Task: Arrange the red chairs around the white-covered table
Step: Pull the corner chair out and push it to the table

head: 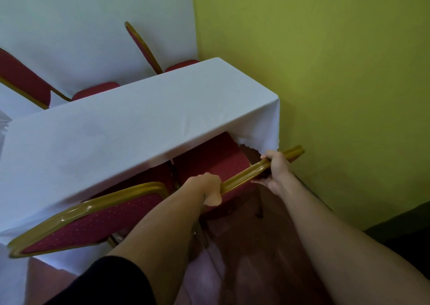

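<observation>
Left hand [208,188] and right hand [277,168] each clasp the gilt top rail of the red chair [209,162] at lower centre. Push squarely under the white-covered table [130,127]; the cloth possibly snags the seat.

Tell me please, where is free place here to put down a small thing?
The white-covered table top is bare from the two far chairs to its near edge. The near edge is crowded: left hand and right hand grip the chair tucked beside another chair.
</observation>
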`<state>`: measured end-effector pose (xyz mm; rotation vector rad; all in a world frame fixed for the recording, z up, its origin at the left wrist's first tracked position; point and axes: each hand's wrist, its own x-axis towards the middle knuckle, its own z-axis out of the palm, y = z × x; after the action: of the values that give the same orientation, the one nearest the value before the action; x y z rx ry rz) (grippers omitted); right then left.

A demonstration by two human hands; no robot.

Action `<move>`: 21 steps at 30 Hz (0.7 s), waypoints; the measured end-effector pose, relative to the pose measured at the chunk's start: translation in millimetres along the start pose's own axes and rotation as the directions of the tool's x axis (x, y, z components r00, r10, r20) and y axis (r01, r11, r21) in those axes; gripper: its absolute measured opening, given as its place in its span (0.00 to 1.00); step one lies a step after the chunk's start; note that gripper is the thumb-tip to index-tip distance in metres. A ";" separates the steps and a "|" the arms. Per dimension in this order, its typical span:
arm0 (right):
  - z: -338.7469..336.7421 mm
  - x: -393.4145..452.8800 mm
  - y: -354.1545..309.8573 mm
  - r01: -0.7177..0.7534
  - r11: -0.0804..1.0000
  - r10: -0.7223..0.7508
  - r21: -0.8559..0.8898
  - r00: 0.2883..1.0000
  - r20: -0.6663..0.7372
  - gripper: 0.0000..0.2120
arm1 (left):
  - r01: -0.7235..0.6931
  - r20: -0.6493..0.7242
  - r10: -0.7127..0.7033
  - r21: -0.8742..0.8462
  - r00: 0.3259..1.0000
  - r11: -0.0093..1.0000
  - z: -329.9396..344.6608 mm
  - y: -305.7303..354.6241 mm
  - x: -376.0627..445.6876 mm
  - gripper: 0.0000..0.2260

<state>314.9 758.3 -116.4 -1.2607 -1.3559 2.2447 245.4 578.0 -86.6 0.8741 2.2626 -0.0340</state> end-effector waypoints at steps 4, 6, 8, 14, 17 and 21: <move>15.9 20.1 -11.0 0.007 1.000 -0.007 0.003 1.000 -0.003 0.18 | 0.018 -0.094 -0.026 -0.080 0.995 0.997 -5.2 -13.7 16.0 0.05; 22.4 29.7 -14.1 0.007 1.000 -0.007 0.008 1.000 -0.009 0.27 | 0.017 -0.122 -0.030 -0.102 0.992 0.995 -7.1 -19.2 25.2 0.05; 28.2 37.3 -17.5 0.009 1.000 -0.009 0.001 1.000 -0.028 0.26 | 0.012 -0.153 -0.027 -0.098 0.988 0.995 -9.4 -22.4 32.5 0.06; 43.4 72.9 -29.2 0.029 0.999 -0.029 -0.016 0.998 -0.051 0.15 | -0.001 -0.179 -0.019 -0.111 0.984 0.994 -24.3 -32.4 62.5 0.06; 46.7 83.3 -35.0 0.034 0.999 -0.035 -0.026 0.999 -0.039 0.10 | -0.014 -0.191 -0.017 -0.157 0.981 0.987 -27.7 -33.4 72.4 0.07; 49.6 86.4 -37.9 0.044 0.997 -0.048 -0.061 0.997 -0.060 0.29 | -0.024 -0.285 -0.048 -0.244 0.957 0.969 -16.1 -33.0 68.7 0.06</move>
<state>216.4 798.4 -123.6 -1.2926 -1.4246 2.1324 179.8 596.6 -124.2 0.7715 2.4741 0.3854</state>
